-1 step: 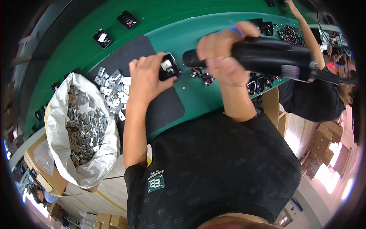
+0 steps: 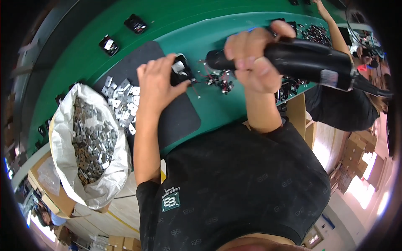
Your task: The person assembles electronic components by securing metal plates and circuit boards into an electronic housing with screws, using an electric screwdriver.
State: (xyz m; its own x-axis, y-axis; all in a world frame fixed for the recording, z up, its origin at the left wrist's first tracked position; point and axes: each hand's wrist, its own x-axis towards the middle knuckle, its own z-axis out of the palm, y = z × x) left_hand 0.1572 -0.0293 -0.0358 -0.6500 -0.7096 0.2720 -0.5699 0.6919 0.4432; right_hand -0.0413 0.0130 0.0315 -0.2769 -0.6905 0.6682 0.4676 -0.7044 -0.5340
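My left hand (image 2: 157, 79) grips a small black plastic housing (image 2: 181, 71) between fingers and thumb at the right edge of the dark mat (image 2: 180, 113). A shiny silver patch and thin wires show on the housing. My right hand (image 2: 255, 62) is wrapped round a thick black corded power screwdriver (image 2: 310, 60), held above the bench. Its narrower end points left toward the housing, apart from it, and its cord runs off right. Beneath that end lies a pile of small wired parts (image 2: 220, 81).
Loose metal plates (image 2: 123, 100) lie on the mat. A white woven sack (image 2: 60, 154) full of metal pieces stands at left. Two black housings (image 2: 109, 45) (image 2: 136, 24) sit on the green surface beyond. At right are more small parts (image 2: 316, 35) and another person's arm (image 2: 337, 33).
The screwdriver and my right hand have shifted a little to the right. My left hand and the housing have moved slightly left, and the housing has tilted.
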